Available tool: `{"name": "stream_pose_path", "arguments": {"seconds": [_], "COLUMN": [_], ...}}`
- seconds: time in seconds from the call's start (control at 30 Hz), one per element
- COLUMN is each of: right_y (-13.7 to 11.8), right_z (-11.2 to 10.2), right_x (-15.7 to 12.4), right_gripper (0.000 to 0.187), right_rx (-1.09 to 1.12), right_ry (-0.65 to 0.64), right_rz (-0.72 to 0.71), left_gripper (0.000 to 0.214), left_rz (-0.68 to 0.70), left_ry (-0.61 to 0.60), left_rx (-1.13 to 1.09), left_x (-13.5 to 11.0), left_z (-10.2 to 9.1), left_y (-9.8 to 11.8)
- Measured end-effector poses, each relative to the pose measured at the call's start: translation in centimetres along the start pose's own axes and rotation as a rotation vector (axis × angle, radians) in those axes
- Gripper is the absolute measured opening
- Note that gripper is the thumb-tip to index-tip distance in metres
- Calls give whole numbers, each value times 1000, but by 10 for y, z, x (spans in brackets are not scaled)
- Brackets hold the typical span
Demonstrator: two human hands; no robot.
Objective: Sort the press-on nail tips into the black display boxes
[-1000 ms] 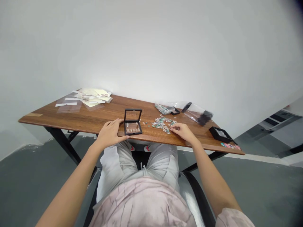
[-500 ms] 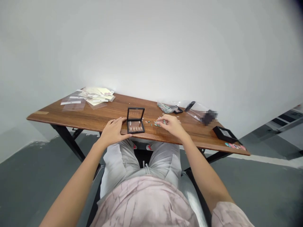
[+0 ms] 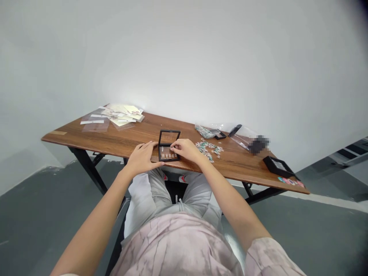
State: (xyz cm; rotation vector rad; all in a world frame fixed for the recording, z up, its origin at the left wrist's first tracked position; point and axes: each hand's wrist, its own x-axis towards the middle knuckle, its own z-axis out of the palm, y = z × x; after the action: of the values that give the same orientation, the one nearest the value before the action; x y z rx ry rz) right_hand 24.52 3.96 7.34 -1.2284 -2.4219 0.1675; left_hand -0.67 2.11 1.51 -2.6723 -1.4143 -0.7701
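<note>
Head camera, the only view I have: an open black case (image 3: 169,159) sits at the centre of the frame, on the near edge of the wooden worktop (image 3: 129,138), its clear-windowed lid standing up at the back. My left hand (image 3: 143,156) lies just left of it, fingers spread, tips at the case's left side and thumb reaching toward the front left corner. My right hand (image 3: 186,148) comes over the case's right side with its fingers drawn in; from here I cannot tell whether they pinch anything.

As for progress, a front row of small pieces (image 3: 169,156) is laid out in the case, and one more piece (image 3: 162,149) shows at its back left. The back right is partly under my right hand, so I'd judge the back row unfinished. Plenty is left over: a loose pile of green and clear pieces (image 3: 201,146) lies right of centre, with a clear bag of pieces (image 3: 205,132) above it. At far right sits a black box (image 3: 270,168); at upper left, a paper stack (image 3: 123,114).
</note>
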Motion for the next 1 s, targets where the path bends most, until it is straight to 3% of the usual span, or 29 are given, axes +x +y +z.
{"name": "stream_pose_path", "arguments": {"seconds": [0.17, 0.33, 0.47, 0.63, 0.8, 1.0], "right_y": [3, 2, 14, 49, 64, 62], "right_z": [4, -2, -22, -61, -84, -70], "right_x": [0, -10, -31, -72, -106, -121], "right_gripper": [8, 16, 18, 25, 23, 23], "right_rx": [1, 41, 128, 118, 24, -31], "right_ry": [-14, 63, 171, 313, 141, 57], "right_rz": [10, 39, 99, 280, 424, 452], "left_gripper": [90, 90, 90, 89, 92, 91], "left_rz": [-4, -1, -3, -6, -7, -7], "left_ry": [1, 0, -1, 0, 0, -3], "left_rx": [-10, -10, -11, 12, 10, 0], "left_x": [0, 0, 0, 0, 0, 0], "left_z": [-1, -1, 0, 0, 0, 0], "left_y": [1, 0, 0, 0, 0, 0]}}
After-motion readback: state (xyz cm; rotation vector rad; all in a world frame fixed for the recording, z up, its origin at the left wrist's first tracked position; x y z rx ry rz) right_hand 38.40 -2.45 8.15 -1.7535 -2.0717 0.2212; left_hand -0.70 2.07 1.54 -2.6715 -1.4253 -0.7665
